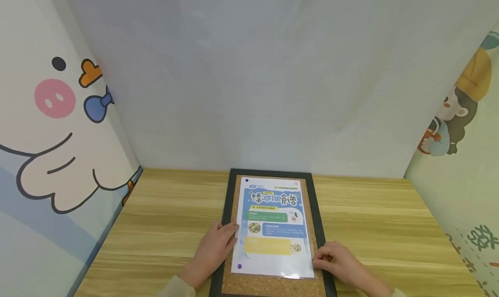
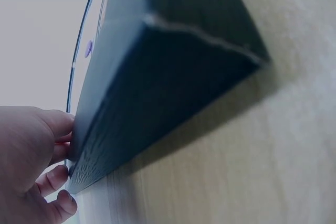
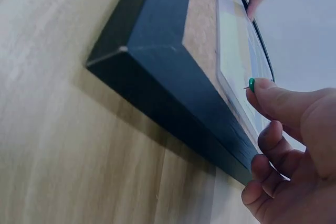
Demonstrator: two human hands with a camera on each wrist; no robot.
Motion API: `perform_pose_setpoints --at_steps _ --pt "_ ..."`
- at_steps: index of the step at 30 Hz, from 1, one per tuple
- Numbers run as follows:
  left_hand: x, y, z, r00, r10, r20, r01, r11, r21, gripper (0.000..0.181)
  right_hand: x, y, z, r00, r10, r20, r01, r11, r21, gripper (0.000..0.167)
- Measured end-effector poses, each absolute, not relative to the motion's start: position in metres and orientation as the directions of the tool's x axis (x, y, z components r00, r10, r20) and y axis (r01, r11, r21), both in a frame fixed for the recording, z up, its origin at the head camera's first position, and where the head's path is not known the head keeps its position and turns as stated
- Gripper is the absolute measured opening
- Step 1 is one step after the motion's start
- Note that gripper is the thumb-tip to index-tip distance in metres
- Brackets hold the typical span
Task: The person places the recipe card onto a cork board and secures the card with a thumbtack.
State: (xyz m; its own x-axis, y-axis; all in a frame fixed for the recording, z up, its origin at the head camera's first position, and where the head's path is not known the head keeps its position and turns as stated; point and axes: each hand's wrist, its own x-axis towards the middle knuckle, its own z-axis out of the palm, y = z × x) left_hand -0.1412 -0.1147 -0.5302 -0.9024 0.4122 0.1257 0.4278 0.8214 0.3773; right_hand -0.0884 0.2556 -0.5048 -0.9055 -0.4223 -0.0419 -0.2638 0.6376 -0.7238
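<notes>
A laminated poster (image 1: 273, 264) with coloured panels lies on a cork board (image 1: 269, 285) in a black frame (image 1: 319, 223). A dark tack (image 1: 247, 180) sits at its top left corner and a purple tack (image 1: 239, 266) at its bottom left. My left hand (image 1: 214, 249) rests across the frame's left side, fingertips at the poster's edge. Between thumb and forefinger, my right hand (image 1: 337, 262) pinches a green thumbtack (image 3: 252, 84), its metal point bare. That hand is over the frame's right side, near the poster's lower right corner.
The board lies on a wood-grain table (image 1: 374, 227), with table surface on both sides. A pale curtain-like wall (image 1: 249, 80) rises behind the table. Cartoon-printed panels (image 1: 54, 158) stand on the left and right.
</notes>
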Motion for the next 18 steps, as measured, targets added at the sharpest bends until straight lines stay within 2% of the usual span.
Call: perform_pose_setpoints --at_steps 11,18 --pt "-0.141 -0.114 -0.531 -0.905 0.408 0.123 0.422 0.820 0.386 0.036 -0.091 0.245 -0.510 -0.879 -0.476 0.001 -0.344 0.634 -0.693 0.010" --pt "-0.141 -0.114 -0.533 -0.903 0.409 0.133 0.428 0.817 0.386 0.036 -0.091 0.243 -0.513 -0.875 -0.483 -0.025 -0.332 0.638 -0.695 0.013"
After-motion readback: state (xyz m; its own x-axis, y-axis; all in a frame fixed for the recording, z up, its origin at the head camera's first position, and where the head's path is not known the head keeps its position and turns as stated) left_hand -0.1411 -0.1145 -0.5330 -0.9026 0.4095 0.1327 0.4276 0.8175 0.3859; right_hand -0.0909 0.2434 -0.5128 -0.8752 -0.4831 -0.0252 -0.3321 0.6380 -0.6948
